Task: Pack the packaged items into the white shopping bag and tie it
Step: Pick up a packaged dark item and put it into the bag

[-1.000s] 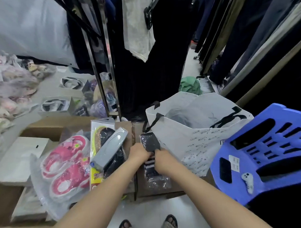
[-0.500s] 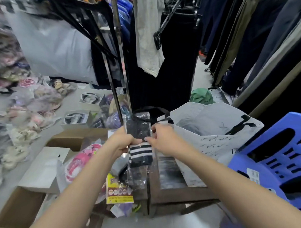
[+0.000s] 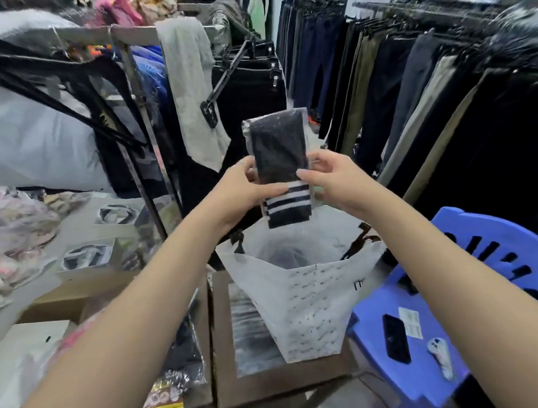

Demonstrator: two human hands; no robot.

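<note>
Below your hands the white shopping bag [image 3: 310, 300] stands with its mouth open. Something grey and dim lies inside, too blurred to name. You hold the sock packet [image 3: 280, 160] just over that mouth, its long axis upright, with the striped cuff end down toward the bag and the dark end up. Your left hand [image 3: 246, 192] pinches its left edge, thumb across the front. Your right hand [image 3: 331, 177] pinches the right edge. Beside your right forearm, a phone [image 3: 396, 336] lies on a blue chair [image 3: 420, 378].

Fingers [image 3: 321, 159] behind the sock packet [image 3: 278, 145] are partly hidden.
</note>
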